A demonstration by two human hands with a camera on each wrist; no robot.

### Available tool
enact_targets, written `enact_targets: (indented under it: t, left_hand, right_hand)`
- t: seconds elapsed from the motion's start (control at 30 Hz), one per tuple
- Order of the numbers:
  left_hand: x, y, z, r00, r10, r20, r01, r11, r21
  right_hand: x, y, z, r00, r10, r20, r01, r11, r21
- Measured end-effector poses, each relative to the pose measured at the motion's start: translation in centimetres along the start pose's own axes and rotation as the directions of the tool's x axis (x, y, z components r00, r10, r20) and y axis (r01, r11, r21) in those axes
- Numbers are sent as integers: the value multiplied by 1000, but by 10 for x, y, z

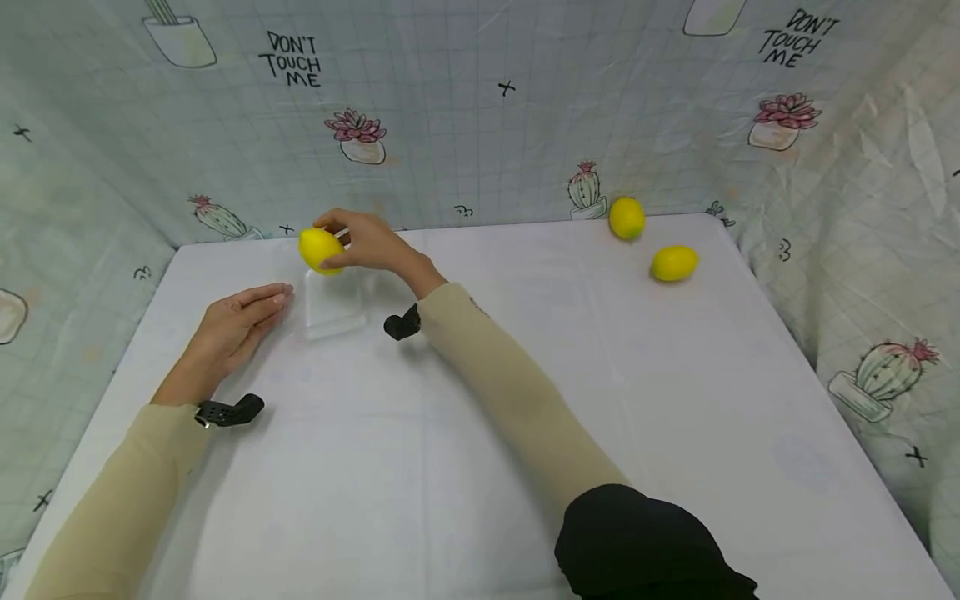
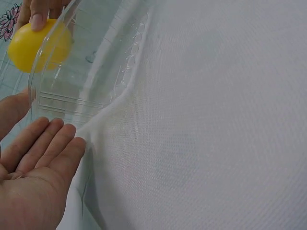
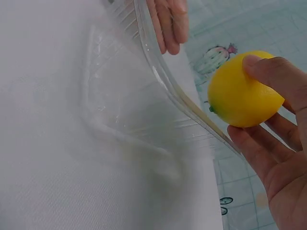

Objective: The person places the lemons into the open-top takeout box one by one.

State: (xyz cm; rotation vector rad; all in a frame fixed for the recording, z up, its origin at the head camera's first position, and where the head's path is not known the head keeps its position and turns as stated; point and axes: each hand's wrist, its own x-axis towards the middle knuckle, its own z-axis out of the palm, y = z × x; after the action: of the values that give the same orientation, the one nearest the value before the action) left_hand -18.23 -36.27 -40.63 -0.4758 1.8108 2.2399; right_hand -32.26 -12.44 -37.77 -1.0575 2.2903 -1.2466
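My right hand [image 1: 372, 243] grips a yellow lemon [image 1: 318, 250] between thumb and fingers, above the far rim of a clear plastic container [image 1: 335, 310]. In the right wrist view the lemon [image 3: 244, 90] hangs just beyond the container's rim [image 3: 168, 88], its green tip toward the rim. My left hand [image 1: 238, 325] lies to the left of the container with fingers straight. The left wrist view shows that hand [image 2: 43, 167] palm up, fingertips close to the container's wall [image 2: 72, 98]; whether they touch it I cannot tell.
Two more lemons are at the far right of the white table [image 1: 525, 400]: one lemon [image 1: 627, 218] by the back edge, another lemon [image 1: 675, 263] nearer. A patterned curtain [image 1: 465, 108] hangs along the back and sides. A black rounded object [image 1: 645, 542] shows at the bottom.
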Motion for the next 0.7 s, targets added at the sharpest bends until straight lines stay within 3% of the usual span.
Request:
enact_targets:
  t: [0.2, 0.5, 0.7]
  left_hand:
    - [-1, 0, -2, 1000, 5, -6, -4, 1000, 5]
    - [-3, -1, -1, 1000, 13, 14, -13, 999, -34]
    - [-2, 1, 1, 1000, -5, -15, 6, 1000, 30]
  right_hand:
    - [16, -4, 0, 998, 15, 56, -10, 995, -98]
    - [31, -21, 9, 1000, -6, 26, 13, 962, -273]
    - [39, -35, 17, 997, 74, 21, -62, 938, -341]
